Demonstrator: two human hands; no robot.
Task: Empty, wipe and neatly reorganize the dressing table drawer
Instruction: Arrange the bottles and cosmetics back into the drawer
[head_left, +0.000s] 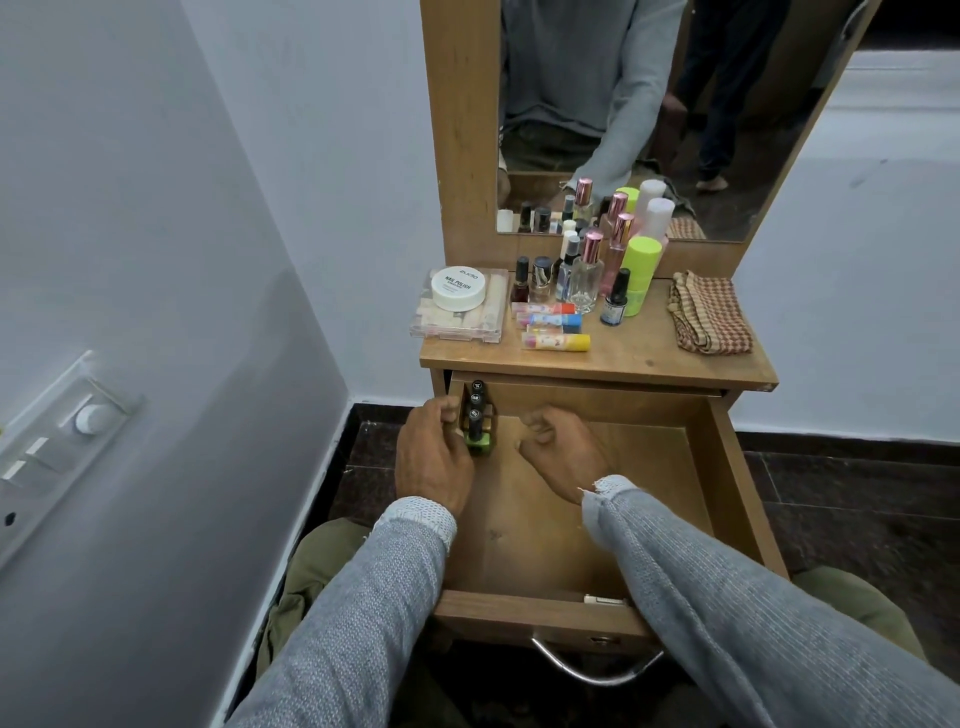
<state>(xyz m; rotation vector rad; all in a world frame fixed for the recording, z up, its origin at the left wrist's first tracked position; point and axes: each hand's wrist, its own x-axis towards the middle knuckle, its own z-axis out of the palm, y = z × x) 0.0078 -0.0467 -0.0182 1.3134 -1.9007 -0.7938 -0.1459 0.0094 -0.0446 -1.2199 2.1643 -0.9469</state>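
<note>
Wooden bench (649, 358) with a tall mirror (623, 104) against the white wall. Below its top, the drawer (545, 519) is pulled fully out, its wooden floor mostly bare, a metal handle (597, 670) on the front. Person in grey knit sleeves sits facing it, both arms reaching in.

Left hand (434, 457) at the drawer's back-left corner, fingers curled round a green nail polish bottle (477, 436) with a black cap; two more black-capped bottles (477, 395) stand in a row just behind it, against the left wall. Right hand (561, 447) sits mid-drawer, fingers clenched under, nothing visible in it (knuckles down on the wood, it seems).

On the bench top: folded checked cloth (709, 314) at right; clear flat case (460, 312) at left with a white round tub (459, 287) marked NAIL POLISH on it; a cluster of perfume and spray bottles (587, 275) in the middle by the mirror, a lime-capped bottle (641, 275) among them; four lip balm tubes (556, 332) lying in front. Small white item (605, 600) at the drawer's front edge, cannot tell what.
</note>
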